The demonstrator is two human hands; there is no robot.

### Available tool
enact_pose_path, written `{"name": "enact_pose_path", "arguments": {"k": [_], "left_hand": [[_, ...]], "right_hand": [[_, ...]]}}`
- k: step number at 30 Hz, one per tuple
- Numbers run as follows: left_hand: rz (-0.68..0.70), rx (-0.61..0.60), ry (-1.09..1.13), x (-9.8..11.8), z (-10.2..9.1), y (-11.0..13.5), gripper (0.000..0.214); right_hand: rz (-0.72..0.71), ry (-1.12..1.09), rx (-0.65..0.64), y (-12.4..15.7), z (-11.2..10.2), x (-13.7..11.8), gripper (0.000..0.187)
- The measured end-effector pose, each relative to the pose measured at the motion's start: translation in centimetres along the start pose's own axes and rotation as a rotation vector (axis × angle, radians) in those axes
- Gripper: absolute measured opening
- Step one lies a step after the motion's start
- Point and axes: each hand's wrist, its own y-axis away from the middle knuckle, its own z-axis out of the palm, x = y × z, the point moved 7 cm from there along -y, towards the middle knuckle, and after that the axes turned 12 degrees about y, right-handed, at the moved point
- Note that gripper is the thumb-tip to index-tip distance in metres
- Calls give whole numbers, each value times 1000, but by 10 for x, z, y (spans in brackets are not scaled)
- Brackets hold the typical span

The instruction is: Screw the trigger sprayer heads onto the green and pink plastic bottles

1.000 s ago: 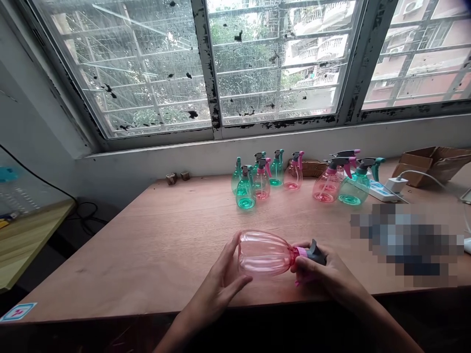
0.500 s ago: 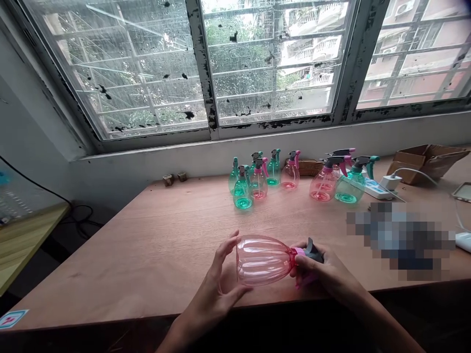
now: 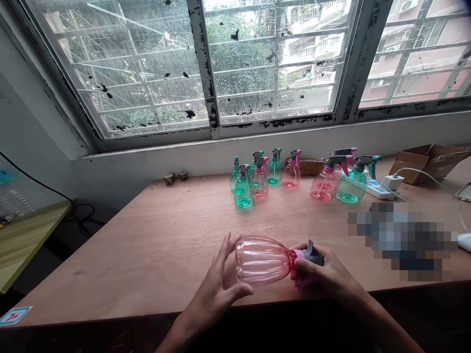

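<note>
A clear pink spray bottle (image 3: 263,261) lies on its side in the air above the table's near edge, its base towards the left. My right hand (image 3: 318,264) is closed around its neck and grey-and-pink trigger head. By the bottle's base is my left hand (image 3: 217,279), fingers stretched and thumb apart. Its thumb tip lies at the bottle's lower edge; whether it presses there I cannot tell. Parts of the fingers of my right hand are hidden behind the bottle's neck.
Several green and pink spray bottles (image 3: 244,191) stand at the back of the wooden table (image 3: 154,255). Further right are a pink bottle (image 3: 324,184), a green bottle (image 3: 351,186), a power strip (image 3: 380,189), a cardboard box (image 3: 414,164) and a blurred patch.
The fingers of my left hand have straightened and shifted slightly left, away from the bottle's upper edge. My right hand keeps its hold, and the bottle has hardly moved.
</note>
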Motion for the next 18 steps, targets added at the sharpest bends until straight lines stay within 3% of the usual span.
{"name": "enact_pose_path", "arguments": {"k": [2,8,12,15,18], "left_hand": [[-29,-10,13,-3,-1,-1,89],[50,-8,77,4,1,0,77],[-40,-41,310,1,4,-1,99],[-126,-50,459,1,6,-3,80],[-124,-66,438,3,8,-3,73]], "right_hand": [[3,10,0,0,0,1,35],[13,31,-5,-2,0,-1,35],[19,61,-5,-1,3,0,40],[32,83,-21,1,5,2,42],[19,103,-38,1,5,1,38]]}}
